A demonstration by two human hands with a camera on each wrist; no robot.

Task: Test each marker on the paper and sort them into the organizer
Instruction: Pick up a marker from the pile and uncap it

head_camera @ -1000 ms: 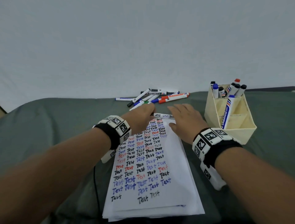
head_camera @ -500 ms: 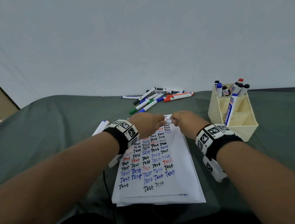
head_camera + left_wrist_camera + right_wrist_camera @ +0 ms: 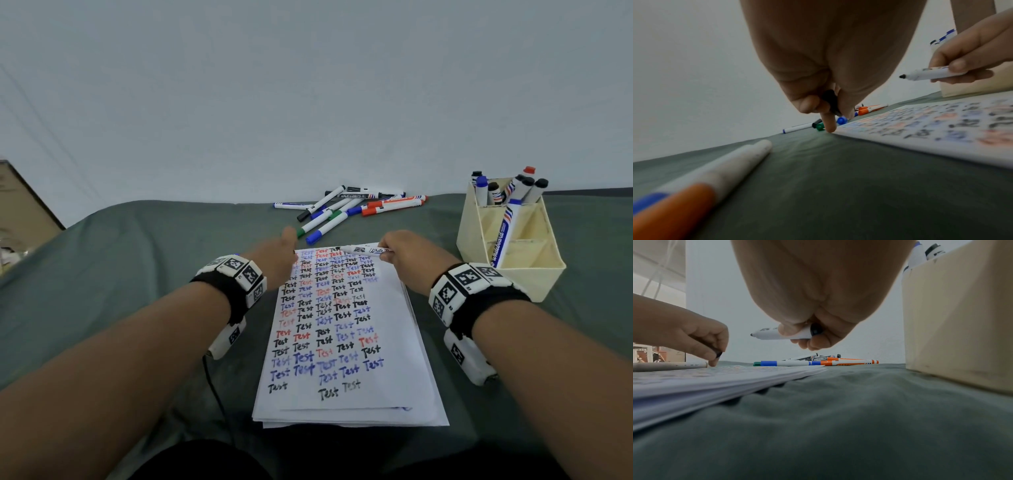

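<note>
My right hand (image 3: 404, 255) grips an uncapped white marker with a black tip (image 3: 361, 248) (image 3: 777, 335) (image 3: 929, 75), held level above the top edge of the paper (image 3: 346, 342). My left hand (image 3: 279, 253) pinches the black cap (image 3: 830, 101) (image 3: 718, 354) between thumb and fingers, and one fingertip touches the cloth at the paper's top left corner. The sheet is covered with rows of "Test" in black, blue and red. The cream organizer (image 3: 513, 274) stands to the right with several markers in its back compartments.
A pile of loose markers (image 3: 346, 209) lies beyond the paper near the wall. One more marker with an orange and blue end (image 3: 701, 181) lies on the green cloth (image 3: 137, 274) left of the paper, under my left wrist.
Both hands met on the marker at the paper's top, then pulled apart. The cap came off in my left hand and the marker stays in my right.
</note>
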